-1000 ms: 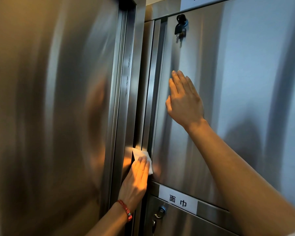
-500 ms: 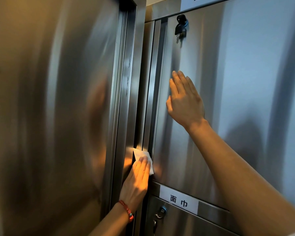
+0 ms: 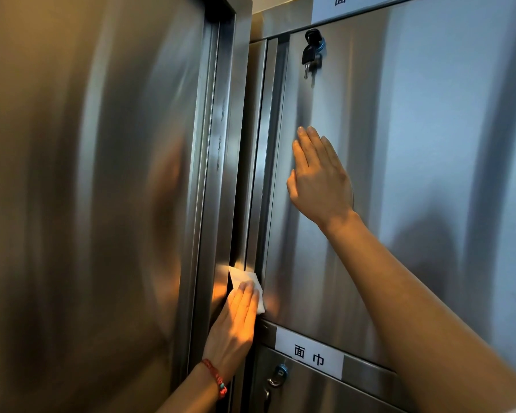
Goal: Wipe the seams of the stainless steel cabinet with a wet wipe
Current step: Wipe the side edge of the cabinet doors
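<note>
While the right hand [image 3: 320, 180] is laid flat with straight fingers on the brushed stainless steel cabinet door [image 3: 399, 174], a folded white wet wipe [image 3: 248, 280] is pressed by the extended fingers of the left hand [image 3: 236, 323] against the vertical seam [image 3: 252, 189] at the door's lower left corner. A red beaded bracelet [image 3: 216, 378] is worn on the left wrist. A black-capped key [image 3: 312, 53] is seen in the lock near the door's top edge, and a white printed label [image 3: 309, 351] is fixed below its bottom edge.
</note>
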`<state>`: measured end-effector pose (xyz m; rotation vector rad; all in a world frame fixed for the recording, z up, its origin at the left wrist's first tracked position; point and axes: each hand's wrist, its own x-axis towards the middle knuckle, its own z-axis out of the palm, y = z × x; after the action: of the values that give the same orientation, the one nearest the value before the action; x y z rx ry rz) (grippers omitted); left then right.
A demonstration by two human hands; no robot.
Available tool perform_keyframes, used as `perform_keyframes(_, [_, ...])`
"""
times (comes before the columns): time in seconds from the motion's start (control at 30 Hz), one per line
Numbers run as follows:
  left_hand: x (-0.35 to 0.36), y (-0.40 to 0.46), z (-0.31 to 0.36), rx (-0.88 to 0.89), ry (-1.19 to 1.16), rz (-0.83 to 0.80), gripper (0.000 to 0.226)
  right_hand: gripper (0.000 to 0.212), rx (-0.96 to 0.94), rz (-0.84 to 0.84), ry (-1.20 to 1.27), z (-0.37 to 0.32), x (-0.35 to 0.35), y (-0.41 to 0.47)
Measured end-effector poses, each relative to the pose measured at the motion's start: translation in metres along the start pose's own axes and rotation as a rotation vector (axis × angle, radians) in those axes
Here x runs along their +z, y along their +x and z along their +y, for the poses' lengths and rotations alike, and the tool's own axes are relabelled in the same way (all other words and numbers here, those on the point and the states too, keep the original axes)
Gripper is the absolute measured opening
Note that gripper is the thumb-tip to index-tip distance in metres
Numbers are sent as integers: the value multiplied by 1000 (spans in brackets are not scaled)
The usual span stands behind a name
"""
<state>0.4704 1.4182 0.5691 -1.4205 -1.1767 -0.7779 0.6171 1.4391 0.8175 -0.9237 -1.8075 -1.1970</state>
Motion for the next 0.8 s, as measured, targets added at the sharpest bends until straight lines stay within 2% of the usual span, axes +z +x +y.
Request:
perform_keyframes(0.07, [-2, -1, 0, -10, 4, 4, 46, 56, -2, 2, -4, 0, 0, 0])
perform_keyframes(0.23, [-4, 7, -2, -29, 6, -10, 49, 55, 4, 13, 14, -1, -1, 0])
perform_keyframes(0.33, [1, 6, -3, -17, 21, 7, 32, 55, 3, 13, 14, -1, -1, 0])
perform_keyframes(0.47, [2, 12, -6, -13, -22, 27, 40, 55, 1, 17, 5, -1, -1, 0])
perform_keyframes(0.6, [2, 24, -11, 0, 9, 36, 31, 55, -2, 11, 1, -1, -1, 0])
perform_keyframes(0.7, [0, 35, -13, -8, 36, 34, 51, 55, -1, 12, 5, -1, -2, 0])
perform_keyframes(0.8, [-2, 40, -14, -4, 28, 30, 54, 55, 0, 4, 7, -1, -2, 0])
